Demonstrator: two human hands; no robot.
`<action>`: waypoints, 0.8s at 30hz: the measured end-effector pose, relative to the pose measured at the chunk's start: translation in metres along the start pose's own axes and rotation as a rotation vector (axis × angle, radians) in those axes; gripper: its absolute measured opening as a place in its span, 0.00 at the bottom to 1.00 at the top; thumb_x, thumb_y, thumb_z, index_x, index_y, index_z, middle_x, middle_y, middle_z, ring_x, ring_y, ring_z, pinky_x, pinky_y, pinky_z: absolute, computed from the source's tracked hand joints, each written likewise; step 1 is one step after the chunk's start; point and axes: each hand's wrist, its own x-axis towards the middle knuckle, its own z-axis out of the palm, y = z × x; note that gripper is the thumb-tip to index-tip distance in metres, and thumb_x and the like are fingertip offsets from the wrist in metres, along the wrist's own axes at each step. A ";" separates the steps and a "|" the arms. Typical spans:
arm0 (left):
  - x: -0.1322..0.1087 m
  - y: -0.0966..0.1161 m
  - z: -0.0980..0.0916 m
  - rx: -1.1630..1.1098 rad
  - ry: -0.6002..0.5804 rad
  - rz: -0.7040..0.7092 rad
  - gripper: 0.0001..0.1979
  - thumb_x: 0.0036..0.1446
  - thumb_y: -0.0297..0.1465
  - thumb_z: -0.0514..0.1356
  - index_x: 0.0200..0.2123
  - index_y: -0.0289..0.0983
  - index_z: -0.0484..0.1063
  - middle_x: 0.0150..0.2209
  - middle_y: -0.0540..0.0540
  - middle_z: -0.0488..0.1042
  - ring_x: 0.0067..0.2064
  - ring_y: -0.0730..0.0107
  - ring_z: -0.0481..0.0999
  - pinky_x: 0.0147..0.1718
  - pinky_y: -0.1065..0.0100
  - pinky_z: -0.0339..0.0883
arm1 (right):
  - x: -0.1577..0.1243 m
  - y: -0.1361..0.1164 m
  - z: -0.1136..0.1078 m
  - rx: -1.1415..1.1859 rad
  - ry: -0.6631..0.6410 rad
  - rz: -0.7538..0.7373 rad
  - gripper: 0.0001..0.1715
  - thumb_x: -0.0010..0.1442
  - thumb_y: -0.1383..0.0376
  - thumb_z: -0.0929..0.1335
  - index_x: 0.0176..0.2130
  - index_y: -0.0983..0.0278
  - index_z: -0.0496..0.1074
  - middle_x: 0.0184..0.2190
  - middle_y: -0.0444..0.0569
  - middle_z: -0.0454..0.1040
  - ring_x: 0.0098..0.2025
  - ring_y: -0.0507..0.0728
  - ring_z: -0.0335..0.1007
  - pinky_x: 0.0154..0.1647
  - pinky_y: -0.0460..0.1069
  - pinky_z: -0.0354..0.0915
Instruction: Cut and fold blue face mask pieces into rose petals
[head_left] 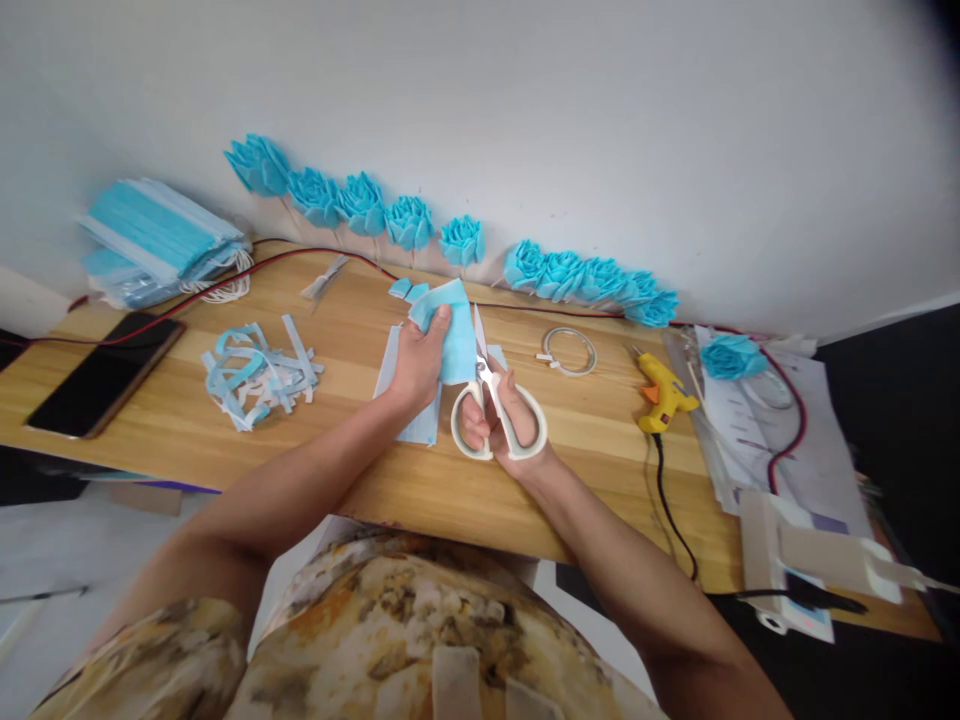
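My left hand (420,355) pinches a light blue piece of face mask fabric (457,345), held upright above the table. Through the white handles of a pair of scissors (481,370) go the fingers of my right hand (514,425). The scissor blades are parted and point away from me, right beside the fabric's right edge. Beneath my hands lies a flat pale blue mask sheet (420,425), partly hidden by my left hand. A few small blue cut pieces (409,290) rest just beyond the fabric.
Blue fabric flowers (361,203) line the wall. Mask stack (161,235), phone (105,375) and trimmed strips (259,375) lie left. Rightward are a tape roll (570,350), a yellow glue gun (660,392), papers (810,420) with another flower (731,356), and a power strip (780,550). A red-black cable (285,255) runs behind.
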 end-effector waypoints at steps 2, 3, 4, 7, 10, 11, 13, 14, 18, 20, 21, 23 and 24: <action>0.000 0.000 0.000 -0.002 -0.001 0.005 0.14 0.60 0.41 0.67 0.32 0.38 0.71 0.27 0.53 0.69 0.27 0.75 0.66 0.30 0.72 0.64 | 0.000 -0.001 0.002 0.001 0.013 0.003 0.46 0.56 0.35 0.71 0.63 0.55 0.65 0.20 0.35 0.65 0.17 0.49 0.54 0.15 0.44 0.55; 0.000 0.000 0.000 -0.003 -0.001 0.005 0.13 0.61 0.40 0.67 0.32 0.38 0.71 0.27 0.53 0.69 0.27 0.75 0.66 0.30 0.72 0.64 | -0.001 -0.001 0.002 0.001 0.017 0.003 0.46 0.56 0.34 0.72 0.63 0.55 0.65 0.20 0.35 0.65 0.17 0.49 0.54 0.15 0.44 0.55; 0.000 0.000 0.000 -0.003 -0.001 0.004 0.13 0.61 0.39 0.66 0.32 0.38 0.71 0.27 0.53 0.69 0.27 0.75 0.66 0.30 0.72 0.64 | -0.001 -0.001 0.003 0.002 0.020 0.004 0.46 0.55 0.34 0.72 0.63 0.55 0.66 0.20 0.35 0.65 0.17 0.49 0.54 0.15 0.44 0.55; 0.000 0.001 0.000 -0.001 0.002 -0.002 0.12 0.62 0.39 0.66 0.32 0.38 0.71 0.27 0.53 0.69 0.27 0.75 0.66 0.30 0.71 0.64 | 0.000 -0.001 0.003 0.004 0.023 0.008 0.48 0.54 0.34 0.73 0.63 0.55 0.65 0.20 0.35 0.65 0.17 0.49 0.54 0.14 0.43 0.55; 0.000 0.003 0.001 -0.001 0.005 -0.012 0.14 0.60 0.41 0.67 0.32 0.38 0.71 0.26 0.54 0.68 0.27 0.75 0.66 0.30 0.71 0.65 | 0.000 0.000 0.003 0.018 0.016 -0.004 0.48 0.55 0.35 0.73 0.63 0.55 0.64 0.20 0.34 0.65 0.16 0.49 0.54 0.14 0.43 0.55; -0.001 0.003 0.001 -0.005 0.006 -0.015 0.14 0.60 0.41 0.68 0.32 0.38 0.70 0.26 0.54 0.68 0.27 0.75 0.66 0.30 0.71 0.65 | 0.000 0.000 0.003 0.020 0.014 -0.005 0.47 0.55 0.35 0.73 0.63 0.55 0.64 0.20 0.34 0.65 0.16 0.48 0.54 0.14 0.43 0.55; -0.001 0.004 0.002 -0.020 0.003 -0.020 0.13 0.61 0.40 0.67 0.32 0.38 0.71 0.26 0.54 0.68 0.27 0.76 0.66 0.30 0.71 0.65 | 0.001 0.000 0.002 0.021 0.012 -0.005 0.47 0.55 0.35 0.73 0.63 0.55 0.64 0.19 0.34 0.65 0.16 0.48 0.54 0.14 0.43 0.55; -0.001 0.005 0.002 -0.029 0.001 -0.022 0.12 0.61 0.38 0.67 0.32 0.38 0.71 0.26 0.54 0.68 0.26 0.77 0.65 0.30 0.71 0.65 | 0.001 0.000 0.002 0.019 0.013 -0.004 0.48 0.54 0.35 0.73 0.63 0.55 0.64 0.19 0.34 0.65 0.16 0.48 0.54 0.14 0.43 0.54; -0.001 0.006 0.003 -0.038 -0.001 -0.028 0.10 0.64 0.35 0.65 0.31 0.38 0.72 0.26 0.53 0.69 0.26 0.76 0.65 0.30 0.70 0.65 | 0.001 0.002 0.001 0.004 0.027 0.005 0.50 0.53 0.35 0.74 0.64 0.55 0.63 0.19 0.33 0.65 0.15 0.48 0.53 0.13 0.43 0.53; -0.001 0.005 0.002 -0.029 0.004 -0.031 0.10 0.64 0.35 0.65 0.31 0.39 0.72 0.26 0.53 0.70 0.28 0.74 0.67 0.32 0.68 0.66 | 0.001 0.003 0.001 -0.003 0.032 0.003 0.51 0.53 0.35 0.74 0.65 0.55 0.62 0.20 0.33 0.65 0.15 0.48 0.53 0.13 0.43 0.53; -0.001 0.005 0.002 -0.026 0.006 -0.031 0.10 0.63 0.36 0.65 0.31 0.39 0.72 0.26 0.52 0.71 0.28 0.73 0.68 0.32 0.68 0.66 | 0.001 0.003 0.001 -0.005 0.029 -0.001 0.51 0.53 0.35 0.73 0.65 0.54 0.62 0.20 0.33 0.65 0.15 0.48 0.53 0.13 0.43 0.53; 0.000 0.004 0.001 -0.025 0.009 -0.027 0.11 0.62 0.38 0.66 0.31 0.39 0.72 0.27 0.53 0.71 0.28 0.73 0.68 0.32 0.68 0.67 | 0.001 0.003 0.001 -0.014 0.021 -0.013 0.49 0.55 0.35 0.73 0.65 0.54 0.62 0.20 0.33 0.65 0.15 0.47 0.53 0.13 0.42 0.53; 0.000 0.003 0.001 -0.025 0.009 -0.027 0.12 0.61 0.39 0.67 0.32 0.39 0.72 0.27 0.53 0.71 0.28 0.74 0.69 0.32 0.69 0.67 | 0.001 0.003 0.001 -0.020 0.018 -0.018 0.48 0.55 0.35 0.73 0.65 0.54 0.63 0.20 0.33 0.64 0.15 0.47 0.53 0.13 0.42 0.53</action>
